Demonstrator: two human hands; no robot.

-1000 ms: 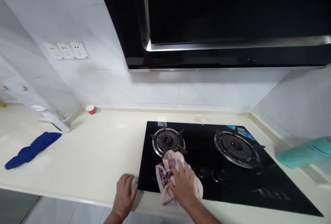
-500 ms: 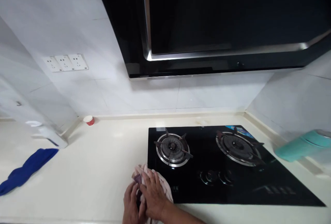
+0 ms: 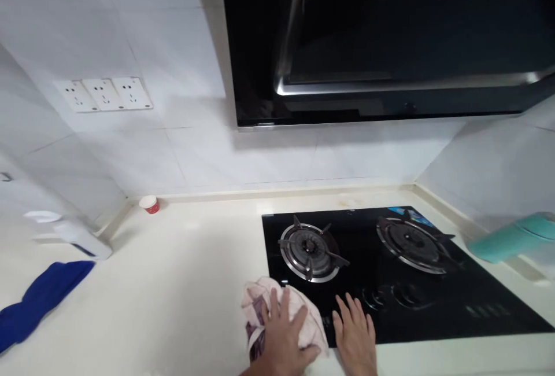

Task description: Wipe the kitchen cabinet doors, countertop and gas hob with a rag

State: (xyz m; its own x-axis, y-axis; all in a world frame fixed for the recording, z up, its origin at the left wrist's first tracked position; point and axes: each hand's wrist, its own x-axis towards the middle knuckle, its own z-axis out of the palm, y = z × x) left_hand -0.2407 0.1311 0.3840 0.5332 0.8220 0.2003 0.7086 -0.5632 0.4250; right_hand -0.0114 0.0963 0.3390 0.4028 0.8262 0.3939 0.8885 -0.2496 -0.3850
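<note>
A crumpled pale pink cloth (image 3: 255, 295) with dark purplish patches lies at the front left corner of the black glass gas stove (image 3: 347, 301), partly over its edge. My left hand (image 3: 284, 332) rests palm down on the cloth with its fingers spread, covering part of it. To its right, my right hand (image 3: 355, 335) lies flat over the stove's front edge, fingers stretched out and holding nothing. Just beyond the hands are the left burner (image 3: 309, 249) and the control knobs (image 3: 392, 296).
A black range hood (image 3: 368, 104) overhangs the stove. The right burner (image 3: 411, 241) stands farther back. At the right wall leans a teal bottle (image 3: 511, 240). On the left are a blue cloth (image 3: 43, 301), a white spray-bottle-like object (image 3: 82, 240) and a small red-and-white cup (image 3: 150, 205).
My right hand has left the cloth and moved right onto the stove's front edge. My left hand has opened out flat over the cloth. The view has shifted slightly.
</note>
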